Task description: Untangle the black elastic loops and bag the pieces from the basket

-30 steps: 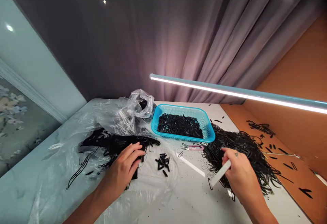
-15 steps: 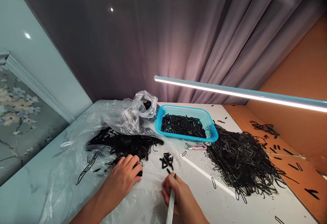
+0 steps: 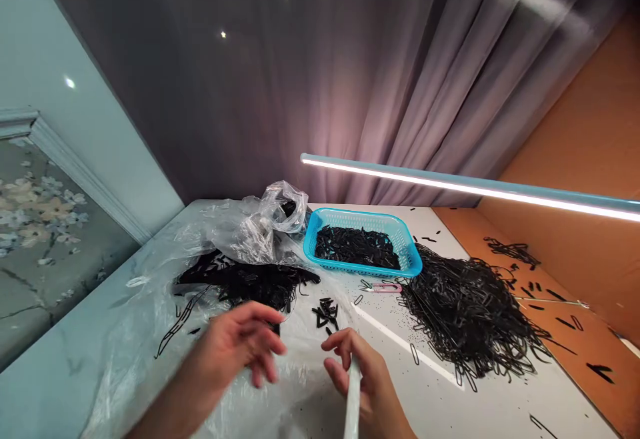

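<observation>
My left hand [image 3: 243, 345] is lifted above the clear plastic sheet [image 3: 285, 399], fingers apart and slightly blurred, with nothing visible in it. Just behind it lies a heap of black strips and cords [image 3: 255, 284]. In my right hand [image 3: 367, 365] is a slim tool with a white handle [image 3: 353, 399], its tip not visible; thumb and index finger are apart in front of it. Beyond those fingertips sits a small cluster of short black pieces [image 3: 326, 312].
A blue basket [image 3: 365, 270] of black pieces stands at the back. Right of it spreads a large tangle of black cord loops [image 3: 470, 312]. Pink thread snips [image 3: 387, 288] lie between them and my hands. A lit tube lamp [image 3: 450, 189] crosses above the table.
My left hand has come up off the black heap and its fingers have spread. My right hand has shifted slightly right with the white-handled tool, and its thumb and index finger have opened.
</observation>
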`<state>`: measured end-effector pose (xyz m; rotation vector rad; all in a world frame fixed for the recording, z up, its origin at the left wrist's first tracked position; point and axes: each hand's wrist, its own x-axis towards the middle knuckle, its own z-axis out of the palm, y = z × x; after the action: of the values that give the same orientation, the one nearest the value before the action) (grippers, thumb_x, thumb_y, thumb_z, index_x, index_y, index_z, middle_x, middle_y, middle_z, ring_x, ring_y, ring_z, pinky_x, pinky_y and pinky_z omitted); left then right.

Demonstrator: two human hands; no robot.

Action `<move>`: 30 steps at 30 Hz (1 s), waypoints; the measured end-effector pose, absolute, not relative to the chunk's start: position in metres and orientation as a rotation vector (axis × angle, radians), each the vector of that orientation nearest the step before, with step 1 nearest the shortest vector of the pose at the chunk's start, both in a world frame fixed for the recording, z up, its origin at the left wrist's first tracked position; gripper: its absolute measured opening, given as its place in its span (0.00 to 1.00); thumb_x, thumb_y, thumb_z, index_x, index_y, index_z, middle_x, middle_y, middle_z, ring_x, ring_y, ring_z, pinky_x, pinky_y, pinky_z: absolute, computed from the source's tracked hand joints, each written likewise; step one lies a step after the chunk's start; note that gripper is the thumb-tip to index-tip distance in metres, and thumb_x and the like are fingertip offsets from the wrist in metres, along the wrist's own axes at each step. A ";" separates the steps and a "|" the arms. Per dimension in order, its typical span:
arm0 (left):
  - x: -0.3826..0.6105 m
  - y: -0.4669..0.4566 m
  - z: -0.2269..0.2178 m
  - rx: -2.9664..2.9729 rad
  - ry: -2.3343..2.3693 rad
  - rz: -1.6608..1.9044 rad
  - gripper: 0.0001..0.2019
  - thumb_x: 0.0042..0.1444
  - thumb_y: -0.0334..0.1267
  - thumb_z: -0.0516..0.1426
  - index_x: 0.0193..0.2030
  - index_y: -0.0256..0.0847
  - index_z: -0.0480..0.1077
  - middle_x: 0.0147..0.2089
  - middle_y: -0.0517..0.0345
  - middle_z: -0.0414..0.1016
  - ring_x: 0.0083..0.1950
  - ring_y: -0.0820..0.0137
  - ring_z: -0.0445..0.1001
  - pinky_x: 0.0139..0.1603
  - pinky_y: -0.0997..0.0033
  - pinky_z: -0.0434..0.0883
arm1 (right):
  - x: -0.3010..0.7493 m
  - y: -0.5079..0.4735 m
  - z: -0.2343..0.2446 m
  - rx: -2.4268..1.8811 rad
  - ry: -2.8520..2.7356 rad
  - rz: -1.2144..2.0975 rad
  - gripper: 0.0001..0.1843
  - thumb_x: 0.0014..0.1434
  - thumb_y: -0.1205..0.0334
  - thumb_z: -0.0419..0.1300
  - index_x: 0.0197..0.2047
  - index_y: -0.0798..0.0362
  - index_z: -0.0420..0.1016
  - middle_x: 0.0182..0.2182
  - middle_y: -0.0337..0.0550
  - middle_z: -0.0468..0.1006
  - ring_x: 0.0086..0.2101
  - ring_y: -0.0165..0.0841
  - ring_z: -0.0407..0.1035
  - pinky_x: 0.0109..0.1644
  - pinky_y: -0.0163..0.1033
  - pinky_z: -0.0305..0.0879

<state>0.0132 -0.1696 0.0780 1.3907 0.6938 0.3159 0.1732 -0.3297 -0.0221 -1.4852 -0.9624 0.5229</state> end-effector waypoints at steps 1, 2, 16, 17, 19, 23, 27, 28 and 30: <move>0.023 -0.181 0.069 1.322 0.635 0.187 0.15 0.56 0.44 0.63 0.47 0.38 0.73 0.34 0.51 0.82 0.29 0.65 0.80 0.30 0.67 0.75 | 0.175 -0.332 -0.017 -1.418 -0.889 0.579 0.12 0.66 0.53 0.55 0.33 0.49 0.64 0.37 0.43 0.77 0.35 0.36 0.71 0.40 0.39 0.66; 0.032 -0.191 0.059 1.262 0.612 0.117 0.16 0.57 0.42 0.63 0.49 0.37 0.72 0.38 0.50 0.82 0.35 0.63 0.81 0.37 0.65 0.76 | 0.176 -0.335 -0.014 -1.343 -0.812 0.640 0.13 0.68 0.50 0.50 0.35 0.48 0.65 0.39 0.44 0.77 0.36 0.36 0.70 0.42 0.40 0.66; 0.068 -0.214 0.020 1.137 0.606 0.036 0.21 0.58 0.39 0.62 0.57 0.36 0.69 0.43 0.46 0.81 0.45 0.60 0.82 0.50 0.61 0.75 | 0.190 -0.371 -0.026 -1.292 -0.423 0.763 0.13 0.62 0.50 0.62 0.43 0.49 0.70 0.35 0.44 0.80 0.41 0.40 0.75 0.46 0.43 0.68; 0.068 -0.214 0.020 1.138 0.597 0.032 0.21 0.59 0.40 0.62 0.57 0.36 0.69 0.43 0.46 0.81 0.45 0.60 0.81 0.50 0.61 0.75 | 0.190 -0.370 -0.023 -1.269 -0.413 0.785 0.13 0.60 0.50 0.64 0.40 0.49 0.71 0.36 0.45 0.80 0.41 0.42 0.76 0.46 0.44 0.69; 0.069 -0.215 0.019 1.138 0.579 0.036 0.20 0.60 0.40 0.61 0.57 0.36 0.69 0.42 0.47 0.81 0.45 0.59 0.81 0.50 0.60 0.74 | 0.188 -0.368 -0.019 -1.251 -0.423 0.808 0.13 0.59 0.50 0.66 0.37 0.51 0.72 0.39 0.49 0.81 0.41 0.43 0.76 0.45 0.45 0.69; 0.072 -0.217 0.016 1.177 0.544 0.064 0.19 0.60 0.39 0.61 0.56 0.37 0.68 0.40 0.50 0.80 0.44 0.59 0.82 0.49 0.59 0.75 | 0.188 -0.365 -0.019 -1.257 -0.442 0.823 0.14 0.58 0.50 0.66 0.31 0.52 0.73 0.46 0.52 0.81 0.48 0.45 0.73 0.51 0.47 0.66; 0.079 -0.221 0.015 1.215 0.497 0.061 0.19 0.59 0.38 0.61 0.55 0.37 0.67 0.38 0.50 0.80 0.43 0.59 0.81 0.48 0.59 0.76 | 0.186 -0.360 -0.027 -1.190 -0.379 0.846 0.16 0.53 0.50 0.70 0.29 0.52 0.72 0.42 0.50 0.81 0.39 0.42 0.76 0.44 0.44 0.68; 0.081 -0.222 0.015 1.220 0.490 0.061 0.18 0.59 0.38 0.62 0.55 0.36 0.67 0.38 0.51 0.80 0.42 0.60 0.81 0.47 0.59 0.76 | 0.185 -0.358 -0.029 -1.169 -0.364 0.830 0.16 0.52 0.50 0.71 0.28 0.52 0.73 0.41 0.49 0.82 0.36 0.40 0.76 0.42 0.43 0.69; 0.083 -0.225 0.014 1.240 0.487 0.068 0.17 0.59 0.38 0.62 0.53 0.37 0.67 0.37 0.51 0.80 0.41 0.61 0.81 0.46 0.60 0.76 | 0.184 -0.356 -0.031 -1.139 -0.343 0.799 0.15 0.52 0.51 0.71 0.28 0.52 0.73 0.39 0.47 0.81 0.34 0.38 0.75 0.39 0.41 0.69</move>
<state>0.0833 -0.2247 0.0142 1.2398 0.4872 0.0676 0.1842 -0.3565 -0.0314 -1.1394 -0.3429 0.7994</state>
